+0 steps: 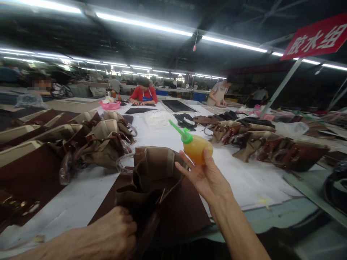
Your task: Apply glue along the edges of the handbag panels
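- Head view: a long white-topped worktable (168, 139) ran away from the wearer in a factory hall lit by strip lights.
- The right hand (207, 178), just right of centre, was raised palm up, with thumb and fingers wrapped around a small yellow squeeze bottle (197, 147).
- The bottle sat at the hand's 12 o'clock, clear of the table; its green cap and long green nozzle (177, 130) slanted toward 10 o'clock.
- The left hand (116, 231), at 7 o'clock in the frame, was clenched in a fist on the near edge of a brown handbag (151, 177).
- That handbag lay on a dark brown sheet (184, 213) at the table's near edge, directly at 9 o'clock from the right hand and close to it.
- More tan and brown bags (103, 139) stood crowded at 10 o'clock, some with clear plastic over the handles.
- Another cluster of bags (271, 148) lay at 3 o'clock.
- A pink basin (110, 105) rested far up the table at 11 o'clock.
- A person in a red top (143, 94) leaned over the far end at 12 o'clock; another person in a pale shirt (218, 93) bent at 1 o'clock.
- A red sign with white characters (316, 37) hung at 2 o'clock.
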Demonstrator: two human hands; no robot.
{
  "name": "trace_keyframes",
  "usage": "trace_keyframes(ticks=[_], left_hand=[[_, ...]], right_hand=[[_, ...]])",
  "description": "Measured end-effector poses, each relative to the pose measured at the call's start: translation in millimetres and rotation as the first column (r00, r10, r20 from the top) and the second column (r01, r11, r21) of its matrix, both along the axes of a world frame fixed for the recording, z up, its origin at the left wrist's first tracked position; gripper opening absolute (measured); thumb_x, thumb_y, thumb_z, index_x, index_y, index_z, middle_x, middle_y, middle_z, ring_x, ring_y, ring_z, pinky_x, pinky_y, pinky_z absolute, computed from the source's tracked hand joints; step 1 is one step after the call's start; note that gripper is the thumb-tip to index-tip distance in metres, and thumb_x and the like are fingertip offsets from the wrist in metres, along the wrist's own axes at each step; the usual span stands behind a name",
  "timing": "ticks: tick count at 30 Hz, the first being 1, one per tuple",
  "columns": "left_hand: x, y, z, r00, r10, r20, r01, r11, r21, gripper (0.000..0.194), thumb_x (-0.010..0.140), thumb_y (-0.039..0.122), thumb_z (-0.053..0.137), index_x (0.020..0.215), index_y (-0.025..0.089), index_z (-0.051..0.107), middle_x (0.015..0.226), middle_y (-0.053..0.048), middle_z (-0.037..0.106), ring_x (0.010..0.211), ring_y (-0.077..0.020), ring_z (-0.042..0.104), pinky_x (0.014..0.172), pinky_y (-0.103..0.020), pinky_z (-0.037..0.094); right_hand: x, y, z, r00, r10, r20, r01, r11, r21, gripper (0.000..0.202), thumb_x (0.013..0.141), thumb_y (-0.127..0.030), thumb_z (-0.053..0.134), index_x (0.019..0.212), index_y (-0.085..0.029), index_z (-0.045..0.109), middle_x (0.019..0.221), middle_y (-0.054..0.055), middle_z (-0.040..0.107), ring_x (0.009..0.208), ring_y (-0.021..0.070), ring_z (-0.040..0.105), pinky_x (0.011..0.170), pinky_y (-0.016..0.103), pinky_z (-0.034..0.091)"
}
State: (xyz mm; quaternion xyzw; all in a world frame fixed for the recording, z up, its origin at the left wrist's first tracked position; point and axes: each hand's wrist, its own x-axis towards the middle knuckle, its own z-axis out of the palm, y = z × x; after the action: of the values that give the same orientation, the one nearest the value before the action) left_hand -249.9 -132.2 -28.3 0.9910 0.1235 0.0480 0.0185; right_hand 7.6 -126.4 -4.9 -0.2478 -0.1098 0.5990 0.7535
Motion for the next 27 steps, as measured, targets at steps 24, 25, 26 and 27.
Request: trace_keyframes(ticks=[24,25,26,27], left_hand=[[12,51,18.9,0.872,0.469,0.139,-0.271,0.701,-0.66,0.041,0.081,0.033,0.058,0.122,0.028,0.053,0.115,0.001,0.061,0.106,-0.019,0.054,0.091,-0.028,0.04],[12,54,14.5,0.802,0.568,0.186,-0.313,0.665,-0.678,0.044,0.081,0.037,0.058,0.123,0.027,0.051,0.117,0.001,0.059,0.107,-0.0195,0.053,0.092,-0.029,0.04],[13,58,10.9,0.716,0.66,0.229,-0.372,0.637,-0.675,0.043,0.08,0.039,0.057,0.121,0.026,0.051,0.117,0.0,0.058,0.107,-0.02,0.053,0.092,-0.031,0.041],[14,62,7.9,0.626,0.733,0.266,-0.444,0.616,-0.651,0.042,0.08,0.04,0.056,0.118,0.023,0.051,0.117,-0.002,0.057,0.106,-0.0208,0.053,0.091,-0.032,0.042]], right_hand=[[-25,-29,17.3,0.995,0.037,0.091,-0.031,0.998,-0.058,0.06,0.063,-0.036,0.085,0.117,-0.026,0.06,0.112,0.009,0.063,0.107,0.0321,0.055,0.092,0.064,0.04],[-26,-28,17.4,0.993,0.036,0.113,-0.029,0.998,-0.06,0.062,0.063,-0.037,0.085,0.118,-0.026,0.059,0.113,0.01,0.063,0.109,0.0326,0.054,0.092,0.064,0.04],[-26,-27,18.0,0.99,0.042,0.134,-0.034,0.997,-0.062,0.064,0.062,-0.038,0.086,0.119,-0.026,0.059,0.113,0.01,0.063,0.11,0.0332,0.053,0.092,0.064,0.039],[-26,-27,18.9,0.988,0.049,0.15,-0.039,0.997,-0.066,0.066,0.06,-0.038,0.086,0.119,-0.027,0.059,0.114,0.01,0.063,0.111,0.0337,0.052,0.092,0.065,0.039]])
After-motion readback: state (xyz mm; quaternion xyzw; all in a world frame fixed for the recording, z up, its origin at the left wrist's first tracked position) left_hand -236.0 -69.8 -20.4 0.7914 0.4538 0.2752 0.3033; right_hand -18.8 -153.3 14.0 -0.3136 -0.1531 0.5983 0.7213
